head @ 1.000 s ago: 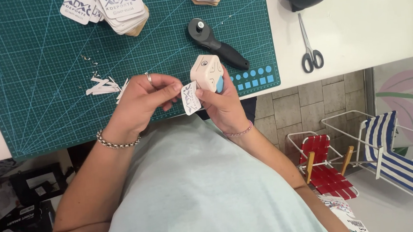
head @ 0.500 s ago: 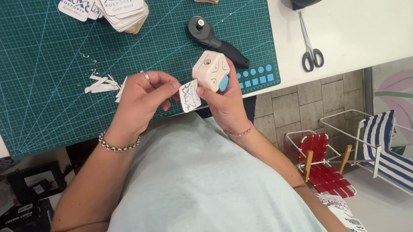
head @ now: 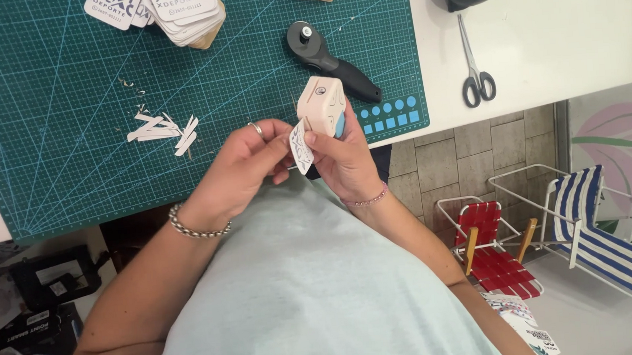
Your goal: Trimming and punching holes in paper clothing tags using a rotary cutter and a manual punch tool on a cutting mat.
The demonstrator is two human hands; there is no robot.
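While your left hand (head: 245, 164) pinches a small printed card (head: 300, 146) by its edge, your right hand (head: 340, 153) wraps firmly around a cream corner punch (head: 321, 104), card touching its underside. Both sit above the near edge of the green cutting mat (head: 66, 106). Paper trimmings (head: 163, 130) lie left; a rotary cutter (head: 330, 59) lies just beyond.

Over the near edge of a desk (head: 544, 50): left hand (head: 245, 167) and right hand (head: 341, 161) touching, a card (head: 300, 146) between their fingers, a punch (head: 321, 104) atop the right. Beyond, on a mat (head: 44, 107): scraps (head: 161, 129) at left, a cutter (head: 330, 61) behind the punch, card stacks (head: 163, 6) at the far edge. Right of the mat, scissors (head: 475, 70). Below right, on the floor, two small chairs (head: 557, 235) side by side.
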